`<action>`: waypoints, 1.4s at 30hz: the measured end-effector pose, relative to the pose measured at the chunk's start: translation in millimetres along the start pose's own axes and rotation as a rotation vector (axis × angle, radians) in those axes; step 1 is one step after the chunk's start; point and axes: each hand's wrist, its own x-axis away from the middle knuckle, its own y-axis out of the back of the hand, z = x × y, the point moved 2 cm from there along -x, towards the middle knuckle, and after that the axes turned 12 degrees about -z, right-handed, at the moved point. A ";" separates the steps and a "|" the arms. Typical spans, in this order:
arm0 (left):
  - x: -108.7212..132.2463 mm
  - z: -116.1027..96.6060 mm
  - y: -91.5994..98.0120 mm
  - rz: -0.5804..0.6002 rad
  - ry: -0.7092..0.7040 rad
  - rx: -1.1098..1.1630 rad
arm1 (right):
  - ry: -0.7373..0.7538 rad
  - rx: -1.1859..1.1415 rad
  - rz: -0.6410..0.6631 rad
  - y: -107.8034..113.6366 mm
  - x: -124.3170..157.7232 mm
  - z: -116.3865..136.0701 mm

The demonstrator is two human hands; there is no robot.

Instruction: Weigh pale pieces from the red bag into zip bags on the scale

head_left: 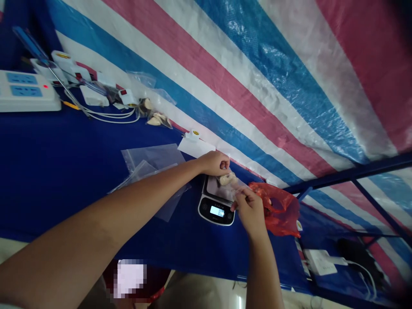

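A small kitchen scale (217, 216) with a lit display stands on the blue table, its display reading what looks like 80. Over its platform is a clear plastic bag (238, 183) with pale, dried-looking slices (227, 179) inside. My left hand (216, 163) is closed at the bag's far left edge, fingers curled in. At the near right edge, my right hand (251, 209) pinches the bag between thumb and fingers. Flat clear zip bags (154, 156) lie left of the scale, partly hidden by my left forearm.
A red plastic bag (281, 210) sits just right of the scale. Behind is a white paper (195, 146) with a plug on it. Small filled bags (159, 120), cables, a screwdriver (32, 44) and a power strip (25, 91) lie at the left. A striped tarp (206, 73) walls the back.
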 end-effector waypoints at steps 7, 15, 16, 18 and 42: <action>0.0 -1.5 0.7 0.002 -0.034 -0.015 | -0.144 -0.184 -0.133 4.8 2.7 -13.9; -0.4 -13.2 -2.4 0.009 -0.130 -0.138 | -0.043 0.080 -0.197 -12.6 -23.7 -16.3; -0.5 -13.2 -2.7 0.007 -0.135 -0.144 | -0.037 0.109 -0.208 -13.7 -25.9 -15.4; -0.7 -12.4 -2.8 0.012 -0.130 -0.143 | -0.033 0.112 -0.210 -15.7 -28.7 -13.9; 0.2 -13.2 -2.9 0.004 -0.080 -0.087 | 0.059 0.181 -0.399 -0.5 -2.0 -6.3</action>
